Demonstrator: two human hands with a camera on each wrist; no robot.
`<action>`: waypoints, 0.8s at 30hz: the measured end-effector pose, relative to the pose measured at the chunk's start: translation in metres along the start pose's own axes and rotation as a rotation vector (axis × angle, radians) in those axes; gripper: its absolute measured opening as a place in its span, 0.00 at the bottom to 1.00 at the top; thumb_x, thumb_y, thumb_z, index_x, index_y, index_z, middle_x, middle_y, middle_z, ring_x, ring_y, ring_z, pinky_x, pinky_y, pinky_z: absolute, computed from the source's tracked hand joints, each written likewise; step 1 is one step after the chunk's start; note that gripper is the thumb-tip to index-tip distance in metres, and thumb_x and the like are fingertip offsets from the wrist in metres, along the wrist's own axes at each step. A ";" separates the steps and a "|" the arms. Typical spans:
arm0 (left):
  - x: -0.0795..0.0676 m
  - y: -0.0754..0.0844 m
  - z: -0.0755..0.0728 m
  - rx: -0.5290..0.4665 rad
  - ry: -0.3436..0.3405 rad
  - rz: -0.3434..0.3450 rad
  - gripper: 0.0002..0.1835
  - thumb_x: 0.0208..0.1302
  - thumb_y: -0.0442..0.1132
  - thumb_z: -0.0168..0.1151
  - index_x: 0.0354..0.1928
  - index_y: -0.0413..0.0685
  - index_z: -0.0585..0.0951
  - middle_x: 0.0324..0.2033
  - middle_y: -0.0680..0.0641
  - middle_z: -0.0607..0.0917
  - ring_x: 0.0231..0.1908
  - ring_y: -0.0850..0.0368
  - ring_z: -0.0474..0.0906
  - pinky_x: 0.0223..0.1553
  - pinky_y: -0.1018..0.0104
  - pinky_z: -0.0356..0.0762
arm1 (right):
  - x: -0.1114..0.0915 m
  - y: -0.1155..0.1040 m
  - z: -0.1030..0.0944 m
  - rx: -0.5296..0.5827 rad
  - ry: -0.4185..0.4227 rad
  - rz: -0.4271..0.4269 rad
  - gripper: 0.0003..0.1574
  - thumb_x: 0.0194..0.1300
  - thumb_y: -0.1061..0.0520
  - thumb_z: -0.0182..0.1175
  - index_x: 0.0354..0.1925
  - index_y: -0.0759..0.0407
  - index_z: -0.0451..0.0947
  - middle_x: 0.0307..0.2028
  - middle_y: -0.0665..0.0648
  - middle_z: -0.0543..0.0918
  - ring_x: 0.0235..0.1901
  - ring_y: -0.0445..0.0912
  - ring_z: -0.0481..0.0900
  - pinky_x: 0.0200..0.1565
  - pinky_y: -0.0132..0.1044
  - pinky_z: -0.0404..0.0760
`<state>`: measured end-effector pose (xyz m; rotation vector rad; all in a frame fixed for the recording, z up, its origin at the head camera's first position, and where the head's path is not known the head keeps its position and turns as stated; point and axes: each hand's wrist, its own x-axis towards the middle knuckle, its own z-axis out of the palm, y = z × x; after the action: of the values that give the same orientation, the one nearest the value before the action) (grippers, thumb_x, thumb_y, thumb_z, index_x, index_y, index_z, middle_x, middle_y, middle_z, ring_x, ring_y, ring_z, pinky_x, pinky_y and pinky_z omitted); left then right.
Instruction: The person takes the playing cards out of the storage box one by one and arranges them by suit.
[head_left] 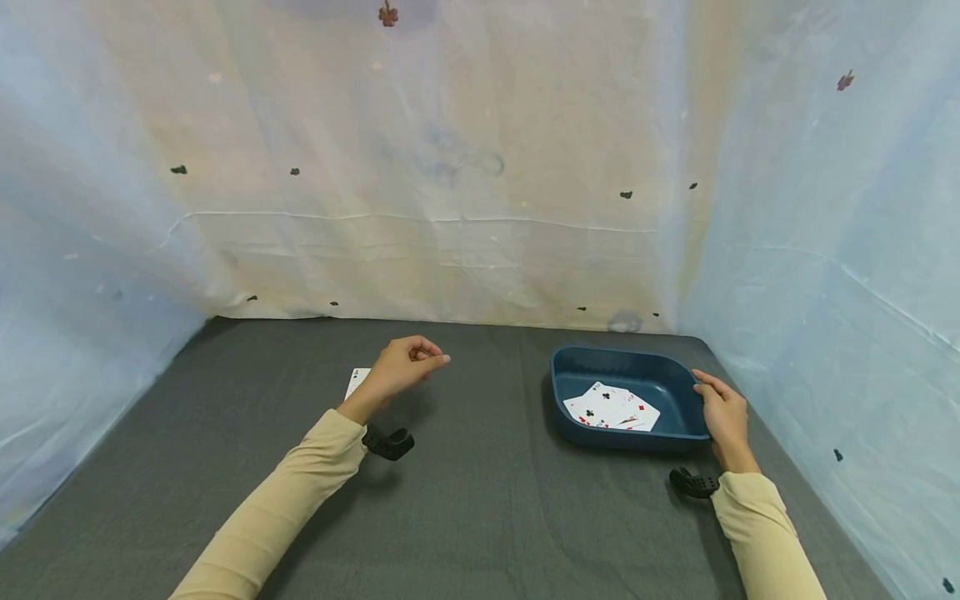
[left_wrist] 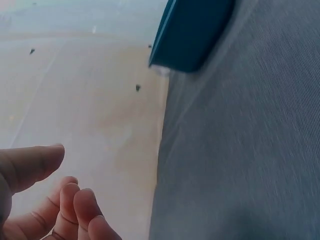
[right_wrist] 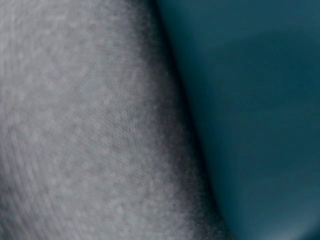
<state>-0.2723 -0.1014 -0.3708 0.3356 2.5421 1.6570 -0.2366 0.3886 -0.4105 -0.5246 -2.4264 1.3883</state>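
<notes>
A dark blue plastic bin (head_left: 622,357) stands on the right side of the table, with several playing cards (head_left: 611,408) lying overlapped on its floor. At the bin's right end my right hand (head_left: 725,421) grips the rim. The right wrist view shows the bin's outer wall (right_wrist: 260,125) up close, but no fingers. My left hand (head_left: 401,367) is raised over the left-centre of the table and holds nothing; its fingers are loosely bent, with a gap to the thumb in the left wrist view. Beyond the left wrist lies another playing card (head_left: 357,380), partly hidden by that hand.
Dark grey cloth (head_left: 465,467) covers the table. A pale, stained sheet (head_left: 450,167) hangs along the back, and bluish sheets (head_left: 862,250) close in both sides. Black wrist devices (head_left: 388,442) are worn on both arms.
</notes>
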 end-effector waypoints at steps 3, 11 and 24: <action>0.005 0.007 0.009 -0.036 -0.016 0.009 0.15 0.66 0.46 0.65 0.44 0.41 0.80 0.32 0.47 0.82 0.40 0.37 0.79 0.40 0.53 0.79 | 0.000 0.000 -0.001 -0.003 0.003 -0.009 0.29 0.77 0.49 0.40 0.68 0.58 0.67 0.66 0.64 0.68 0.29 0.46 0.63 0.35 0.42 0.61; 0.016 0.028 0.036 -0.119 -0.063 0.002 0.15 0.65 0.47 0.65 0.46 0.43 0.80 0.35 0.46 0.82 0.39 0.43 0.80 0.43 0.52 0.78 | 0.001 -0.001 -0.001 -0.003 0.015 -0.010 0.28 0.76 0.49 0.41 0.68 0.57 0.68 0.65 0.64 0.69 0.25 0.46 0.61 0.31 0.41 0.61; 0.028 0.059 0.079 -0.196 -0.131 0.034 0.14 0.66 0.45 0.64 0.46 0.42 0.79 0.35 0.46 0.82 0.33 0.53 0.80 0.40 0.55 0.80 | 0.000 -0.001 0.001 0.029 0.000 0.006 0.29 0.76 0.50 0.40 0.69 0.59 0.66 0.69 0.63 0.63 0.54 0.55 0.66 0.49 0.48 0.63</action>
<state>-0.2768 -0.0015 -0.3480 0.4553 2.2714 1.8127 -0.2375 0.3877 -0.4105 -0.5252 -2.4030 1.4234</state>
